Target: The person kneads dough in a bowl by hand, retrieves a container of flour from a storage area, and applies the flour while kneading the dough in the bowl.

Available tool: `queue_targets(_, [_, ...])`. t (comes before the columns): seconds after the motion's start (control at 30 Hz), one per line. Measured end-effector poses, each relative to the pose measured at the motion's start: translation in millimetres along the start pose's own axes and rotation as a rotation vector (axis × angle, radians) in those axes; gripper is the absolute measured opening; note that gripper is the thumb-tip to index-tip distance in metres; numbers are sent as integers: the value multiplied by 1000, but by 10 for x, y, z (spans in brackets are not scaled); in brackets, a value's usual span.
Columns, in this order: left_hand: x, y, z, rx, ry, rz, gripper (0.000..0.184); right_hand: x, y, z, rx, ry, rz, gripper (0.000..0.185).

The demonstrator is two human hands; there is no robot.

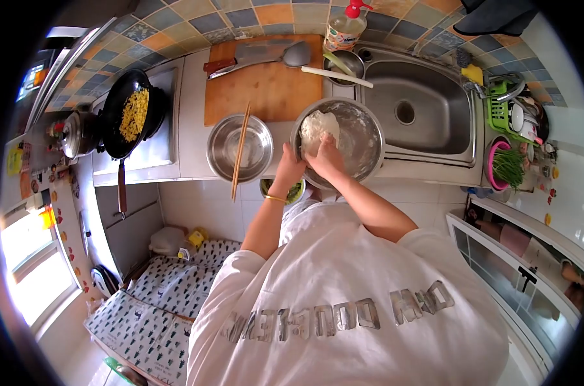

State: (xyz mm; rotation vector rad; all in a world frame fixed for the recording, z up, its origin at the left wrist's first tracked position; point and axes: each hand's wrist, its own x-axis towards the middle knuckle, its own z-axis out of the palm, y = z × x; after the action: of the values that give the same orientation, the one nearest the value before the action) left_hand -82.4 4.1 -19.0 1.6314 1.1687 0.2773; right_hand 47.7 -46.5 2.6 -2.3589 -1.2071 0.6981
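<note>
Dough (318,125) sits against the left wall of a steel bowl (364,138) overhanging the worktop (192,151), left hand (289,168) clasping its rim, right hand (327,159) pressing in, its grip impossible to tell; a hard push against slack left fingers could tip the bowl shirtward
</note>
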Motion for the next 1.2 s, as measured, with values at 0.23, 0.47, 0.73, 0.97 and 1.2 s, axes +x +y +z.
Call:
queue_targets(0.23, [-103,35,295,75,293,50,59,225,547,-1004,-644,-266,-353,40])
queue_targets(0.47, [-111,-19,410,6,438,45,72,1028,673,-1080,-1450,-347,-1119,46])
queue_targets(0.73, [20,-16,616,-744,553,-18,69,1314,523,-1237,-1774,-403,-1296,66])
queue_targets(0.97, [-3,91,643,-640,715,-66,62,298,1046,-1278,-959,-981,-706,61])
queue_targets(1.2, [87,-208,705,-676,666,-83,63,-202,964,-612,110,-1113,-329,55])
